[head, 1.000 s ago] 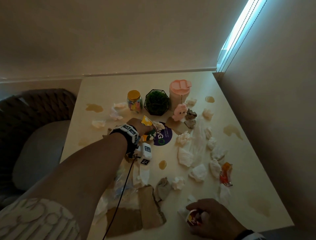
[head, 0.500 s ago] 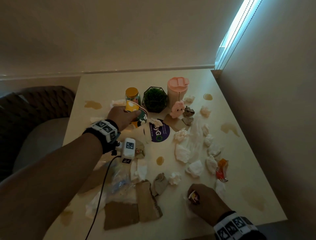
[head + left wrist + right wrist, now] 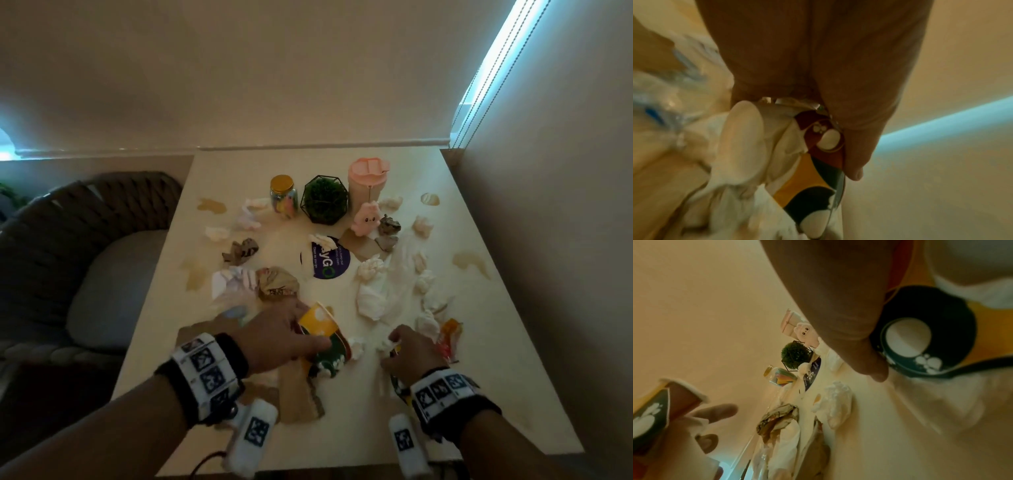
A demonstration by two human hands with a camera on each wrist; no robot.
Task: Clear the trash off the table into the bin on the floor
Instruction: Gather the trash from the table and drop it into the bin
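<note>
My left hand [image 3: 291, 330] grips a crushed paper cup [image 3: 320, 329] patterned in yellow, green and red, just above the table's near part. In the left wrist view the thumb [image 3: 855, 154] presses on that cup [image 3: 809, 175], with white tissue bunched against it. To its right, my right hand [image 3: 411, 353] is curled round a second patterned cup [image 3: 941, 324], mostly hidden in the head view. A white tissue ball [image 3: 385, 344] lies at its fingertips. Several tissue wads [image 3: 370, 301], crumpled brown paper [image 3: 277, 284], cardboard pieces [image 3: 301, 397] and an orange wrapper [image 3: 450, 330] litter the table [image 3: 513, 377]. No bin is in view.
At the back stand a yellow-lidded jar [image 3: 283, 197], a caged green plant [image 3: 325, 200], a pink tumbler [image 3: 368, 180] and a pink plush [image 3: 366, 219]. A purple round label [image 3: 330, 262] lies mid-table. A woven chair [image 3: 68, 240] stands left, a wall right.
My left hand lifted the patterned cup from beside the jar and drew it back to the near part of the table. The right hand kept hold of its cup and shifted slightly forward toward the tissues.
</note>
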